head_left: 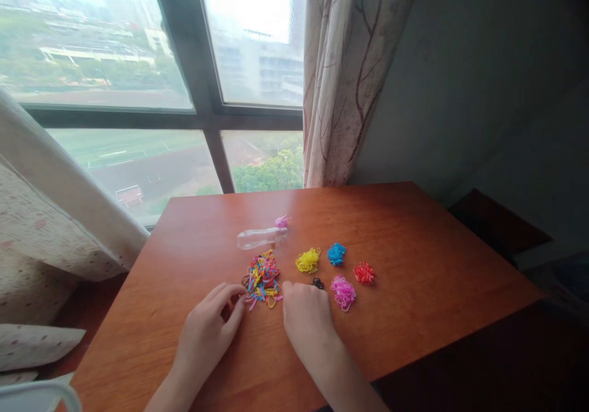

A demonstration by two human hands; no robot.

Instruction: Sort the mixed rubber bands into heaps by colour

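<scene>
A mixed heap of small, colourful elastic bands (263, 277) lies between my hands. My left hand (209, 320) is at its left edge, thumb and fingertips brought together against the bands; whatever they pinch is too small to make out. At the heap's right side, my right hand (307, 317) is curled with its knuckles up and its fingertips mostly hidden. A pink band end shows beside it. Just beyond that hand is a small black pile of bands (317, 283), partly covered. Single-colour piles sit to the right: yellow bands (308, 260), blue bands (337, 254), red bands (364, 273) and pink bands (343, 292).
Behind the heap, a clear plastic bottle (258, 238) with a pink top (282, 221) lies on its side. The wooden table (193, 234) reaches to the window, with curtains (350, 81) on both sides. A pale curved object (41, 393) is at the lower left.
</scene>
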